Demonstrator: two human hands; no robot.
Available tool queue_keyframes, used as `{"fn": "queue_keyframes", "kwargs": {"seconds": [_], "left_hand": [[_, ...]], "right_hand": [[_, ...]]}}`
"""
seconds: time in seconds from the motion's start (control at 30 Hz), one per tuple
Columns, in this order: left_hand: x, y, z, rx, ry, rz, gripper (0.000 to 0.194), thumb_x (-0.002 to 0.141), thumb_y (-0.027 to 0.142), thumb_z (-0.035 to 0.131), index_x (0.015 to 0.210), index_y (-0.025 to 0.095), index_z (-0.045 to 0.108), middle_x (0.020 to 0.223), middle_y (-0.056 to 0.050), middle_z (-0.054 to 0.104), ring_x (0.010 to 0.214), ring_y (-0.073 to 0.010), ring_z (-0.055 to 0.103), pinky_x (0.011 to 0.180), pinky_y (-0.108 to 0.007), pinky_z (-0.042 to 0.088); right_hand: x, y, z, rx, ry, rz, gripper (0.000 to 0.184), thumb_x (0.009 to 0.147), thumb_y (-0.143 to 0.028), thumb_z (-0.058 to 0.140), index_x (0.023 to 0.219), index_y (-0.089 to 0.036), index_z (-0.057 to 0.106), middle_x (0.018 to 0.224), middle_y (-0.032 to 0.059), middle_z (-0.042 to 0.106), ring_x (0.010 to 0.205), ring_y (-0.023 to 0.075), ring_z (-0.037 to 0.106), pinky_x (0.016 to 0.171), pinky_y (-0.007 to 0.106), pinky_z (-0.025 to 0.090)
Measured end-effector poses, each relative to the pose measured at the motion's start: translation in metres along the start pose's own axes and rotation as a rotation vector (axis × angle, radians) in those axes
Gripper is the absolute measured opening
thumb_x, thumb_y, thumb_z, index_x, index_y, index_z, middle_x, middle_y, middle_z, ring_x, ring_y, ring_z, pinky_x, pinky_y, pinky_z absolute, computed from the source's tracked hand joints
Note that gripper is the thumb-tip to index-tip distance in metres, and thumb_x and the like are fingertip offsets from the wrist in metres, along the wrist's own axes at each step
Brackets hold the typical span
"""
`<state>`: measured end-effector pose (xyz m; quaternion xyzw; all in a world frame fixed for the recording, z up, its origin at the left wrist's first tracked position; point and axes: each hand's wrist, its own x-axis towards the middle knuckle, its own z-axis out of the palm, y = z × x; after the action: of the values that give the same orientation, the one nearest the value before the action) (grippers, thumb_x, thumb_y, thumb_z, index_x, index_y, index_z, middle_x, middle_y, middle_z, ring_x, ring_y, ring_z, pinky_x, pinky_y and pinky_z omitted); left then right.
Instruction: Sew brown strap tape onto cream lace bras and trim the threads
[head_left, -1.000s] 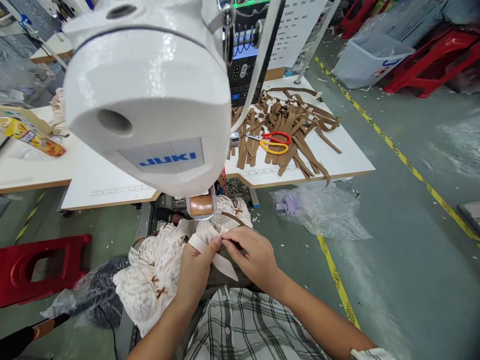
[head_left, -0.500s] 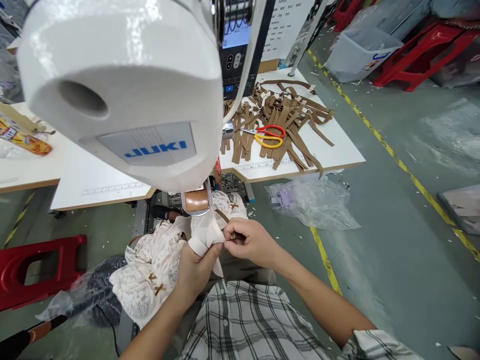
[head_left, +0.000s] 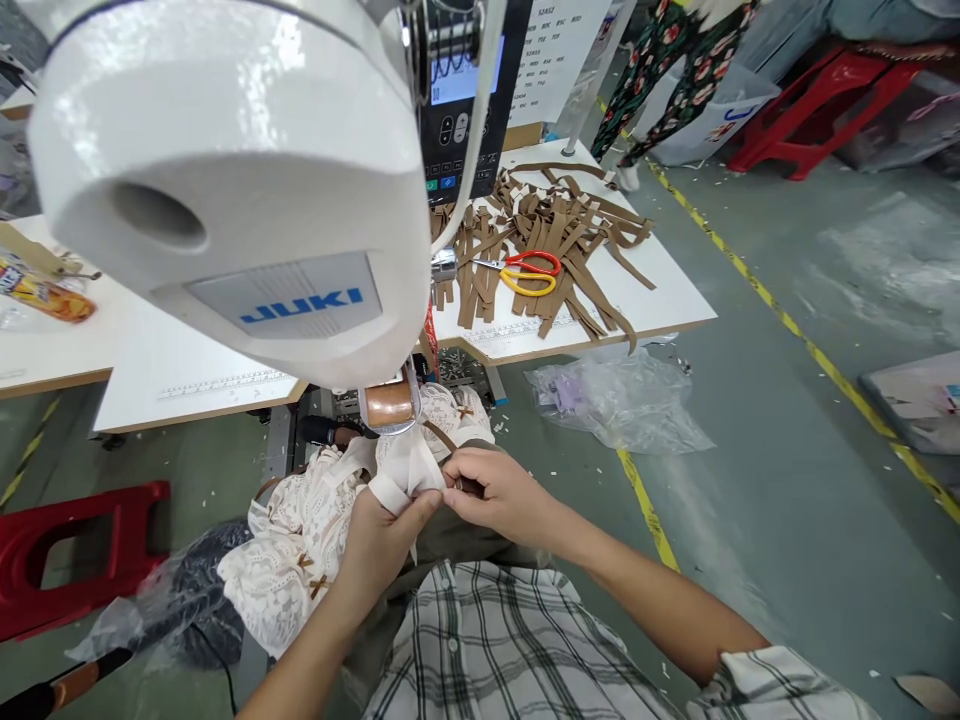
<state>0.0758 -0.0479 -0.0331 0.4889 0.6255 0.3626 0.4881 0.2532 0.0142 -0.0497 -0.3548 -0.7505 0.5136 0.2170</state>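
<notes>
My left hand (head_left: pixel 381 545) is closed on a white fabric strap (head_left: pixel 401 478) of a cream lace garment (head_left: pixel 296 545) that lies in my lap. My right hand (head_left: pixel 499 492) pinches a thin brown ribbon (head_left: pixel 442 436) right beside the strap, fingertips meeting those of the left. Both hands work just below the head of a white JUKI sewing machine (head_left: pixel 247 180), under its copper-coloured part (head_left: pixel 388 405). Small brown bows dot the lace.
Brown ribbon strips (head_left: pixel 555 225) and red-and-yellow scissors (head_left: pixel 529 272) lie on the white table (head_left: pixel 660 300) at the right. A plastic bag (head_left: pixel 615 400) lies on the floor, a red stool (head_left: pixel 67 555) at the left. A person's patterned trouser legs (head_left: pixel 664 70) stand far back.
My hands have drawn closer together and tightened on the strap and ribbon. The view shifted slightly, and a person's legs have come into view at the back right.
</notes>
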Motion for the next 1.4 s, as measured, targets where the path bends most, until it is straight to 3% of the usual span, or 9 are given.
{"fn": "queue_keyframes", "kwargs": {"seconds": [0.13, 0.33, 0.57, 0.73, 0.87, 0.97, 1.07, 1.27, 1.4], "left_hand": [[0.002, 0.004, -0.005, 0.087, 0.023, 0.102, 0.018, 0.086, 0.033, 0.061, 0.085, 0.016, 0.067, 0.08, -0.002, 0.066, 0.077, -0.0181, 0.058, 0.072, -0.027, 0.046], [0.01, 0.015, -0.012, 0.22, -0.039, 0.103, 0.023, 0.092, 0.034, 0.05, 0.078, 0.018, 0.058, 0.069, 0.001, 0.056, 0.067, -0.0152, 0.051, 0.064, -0.025, 0.042], [0.01, 0.027, -0.009, 0.216, -0.147, 0.114, 0.017, 0.093, 0.031, 0.049, 0.094, 0.019, 0.062, 0.079, -0.002, 0.062, 0.089, -0.022, 0.062, 0.078, -0.03, 0.049], [0.01, 0.021, -0.007, 0.274, -0.137, 0.112, 0.015, 0.091, 0.032, 0.051, 0.086, 0.022, 0.062, 0.078, -0.001, 0.064, 0.082, -0.0215, 0.062, 0.073, -0.031, 0.049], [0.012, 0.021, -0.004, 0.281, -0.13, 0.081, 0.018, 0.091, 0.033, 0.052, 0.089, 0.021, 0.065, 0.081, -0.002, 0.068, 0.076, -0.02, 0.061, 0.069, -0.03, 0.047], [0.014, 0.024, -0.004, 0.253, -0.132, 0.041, 0.021, 0.09, 0.035, 0.054, 0.091, 0.019, 0.066, 0.082, -0.003, 0.069, 0.078, -0.0206, 0.061, 0.071, -0.029, 0.047], [0.017, 0.028, -0.005, 0.219, -0.151, 0.0, 0.024, 0.089, 0.037, 0.055, 0.094, 0.017, 0.067, 0.086, -0.004, 0.069, 0.082, -0.0208, 0.061, 0.072, -0.028, 0.046], [0.022, 0.03, -0.003, 0.137, -0.111, -0.108, 0.025, 0.084, 0.04, 0.061, 0.079, 0.016, 0.064, 0.07, 0.0, 0.06, 0.066, -0.0145, 0.051, 0.058, -0.022, 0.041], [0.023, 0.03, -0.001, 0.051, -0.045, -0.153, 0.03, 0.081, 0.044, 0.064, 0.073, 0.015, 0.062, 0.065, 0.001, 0.058, 0.061, -0.0121, 0.047, 0.054, -0.021, 0.039]], "right_hand": [[0.002, -0.002, -0.004, 0.021, -0.02, 0.052, 0.011, 0.085, -0.021, 0.06, 0.075, -0.019, 0.058, 0.07, -0.0031, 0.053, 0.065, 0.0105, 0.046, 0.059, 0.023, 0.033], [0.002, -0.002, -0.019, 0.226, -0.025, 0.184, 0.012, 0.09, -0.025, 0.054, 0.096, -0.021, 0.064, 0.087, 0.0009, 0.066, 0.071, 0.0127, 0.055, 0.064, 0.024, 0.04], [0.0, -0.013, -0.027, -0.025, -0.027, 0.06, 0.012, 0.088, -0.018, 0.054, 0.09, -0.023, 0.042, 0.065, -0.0082, 0.046, 0.055, 0.0095, 0.038, 0.057, 0.022, 0.029], [0.001, -0.014, -0.027, -0.216, -0.022, -0.061, 0.015, 0.085, -0.011, 0.051, 0.088, -0.021, 0.04, 0.067, -0.0067, 0.045, 0.055, 0.0102, 0.036, 0.057, 0.024, 0.026], [0.001, -0.016, -0.03, -0.256, -0.058, -0.046, 0.011, 0.087, -0.012, 0.05, 0.091, -0.02, 0.044, 0.071, -0.0043, 0.05, 0.06, 0.0117, 0.042, 0.058, 0.024, 0.026], [0.004, -0.015, -0.037, -0.196, -0.091, 0.003, 0.01, 0.088, -0.016, 0.055, 0.097, -0.02, 0.052, 0.072, -0.0041, 0.056, 0.064, 0.0119, 0.047, 0.061, 0.023, 0.029], [0.009, -0.012, -0.044, -0.089, -0.139, 0.033, 0.002, 0.085, -0.021, 0.062, 0.085, -0.019, 0.06, 0.075, -0.0031, 0.057, 0.069, 0.0114, 0.05, 0.063, 0.023, 0.031], [0.016, 0.0, -0.041, 0.24, -0.219, 0.24, 0.018, 0.085, -0.033, 0.061, 0.075, -0.017, 0.06, 0.059, -0.007, 0.028, 0.056, 0.009, 0.027, 0.053, 0.023, 0.023], [0.016, 0.001, -0.037, 0.412, -0.218, 0.308, 0.025, 0.084, -0.041, 0.062, 0.081, -0.016, 0.064, 0.06, -0.0064, 0.035, 0.056, 0.009, 0.029, 0.053, 0.024, 0.022]]}}
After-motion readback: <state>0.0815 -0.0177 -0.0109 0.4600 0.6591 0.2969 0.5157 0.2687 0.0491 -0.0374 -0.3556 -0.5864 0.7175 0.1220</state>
